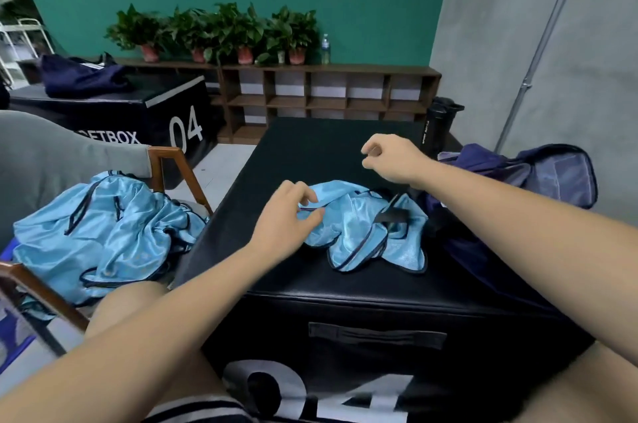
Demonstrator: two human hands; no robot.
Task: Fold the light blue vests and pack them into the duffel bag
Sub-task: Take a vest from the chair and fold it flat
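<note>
- One crumpled vest (362, 232) lies on top of the black box (310, 153), near its right side.
- The left hand (286, 218) is at the vest's left edge, thumb and fingers curled and pinching the dark-trimmed cloth.
- The right hand (392, 156) hangs above the box, farther off than the vest, fingers curled in with thumb against forefinger; nothing shows in it.
- The bag (552, 177) lies open just right of the vest.
- A pile (103, 236) of more vests sits on the chair (172, 163), left.
</note>
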